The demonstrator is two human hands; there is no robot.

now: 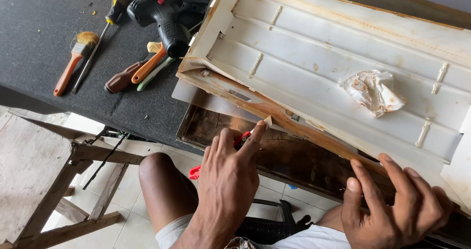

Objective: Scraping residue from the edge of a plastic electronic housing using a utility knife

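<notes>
My left hand (228,173) grips a red-and-black tool (241,140) and presses a small pale scrap (268,121) against the rusty lower edge of a long white ribbed panel (314,52). My right hand (397,205) rests with fingers spread on the panel's near edge at the lower right, steadying it. Under the panel lies a dark, rust-stained metal tray (274,153). A crumpled stained cloth (374,91) sits on the panel.
On the dark table (34,28) lie a small brush (73,62), a yellow-black screwdriver (100,33), orange, brown and green handled tools (142,71) and a black power drill (167,13). A wooden stool frame (59,180) stands at the lower left on the tiled floor.
</notes>
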